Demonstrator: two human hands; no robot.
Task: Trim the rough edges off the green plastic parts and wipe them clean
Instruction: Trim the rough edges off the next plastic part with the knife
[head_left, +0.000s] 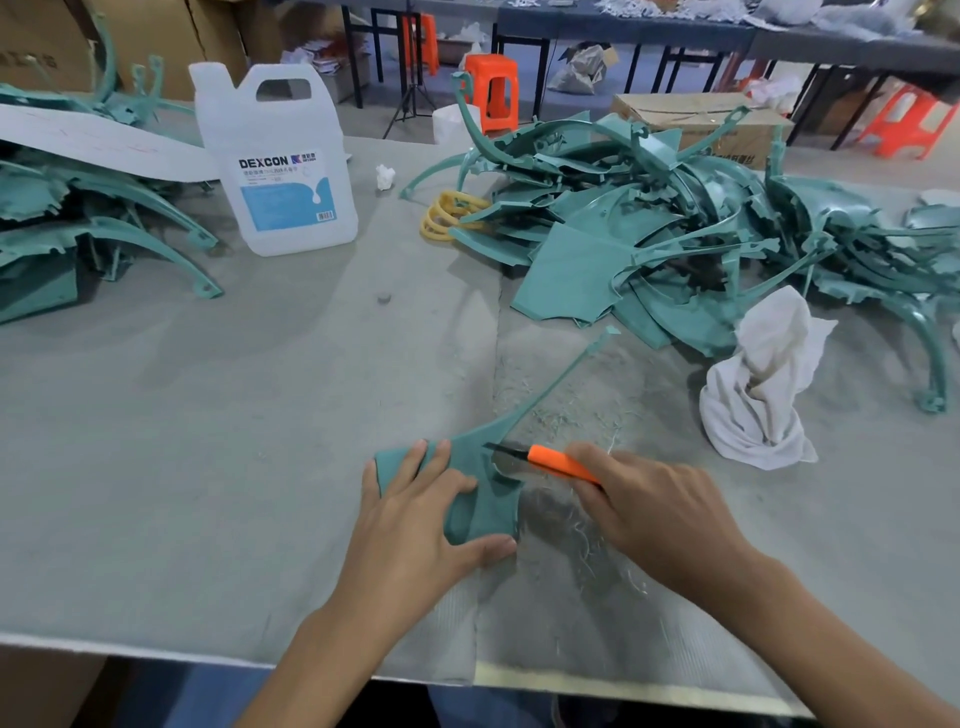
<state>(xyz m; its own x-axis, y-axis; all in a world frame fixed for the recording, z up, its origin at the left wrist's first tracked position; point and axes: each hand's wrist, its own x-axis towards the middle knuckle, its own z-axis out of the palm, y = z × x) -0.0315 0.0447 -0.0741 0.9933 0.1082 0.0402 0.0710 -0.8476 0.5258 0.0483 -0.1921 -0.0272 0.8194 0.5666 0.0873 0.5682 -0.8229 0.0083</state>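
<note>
A green plastic part (480, 491) lies flat near the table's front edge, its thin arm reaching up to the right. My left hand (415, 514) grips its wide end, fingers on top and thumb at the lower edge. My right hand (644, 499) holds an orange-handled knife (558, 462), whose blade touches the part's right edge. A crumpled white cloth (758, 384) sits to the right of the hands.
A large pile of green parts (649, 234) fills the back right, another pile (78, 218) the left. A DEXCON liquid jug (283, 166) stands behind centre. Yellow rings (441, 215) lie by the pile. Plastic shavings (576, 540) litter the grey table cover (208, 415).
</note>
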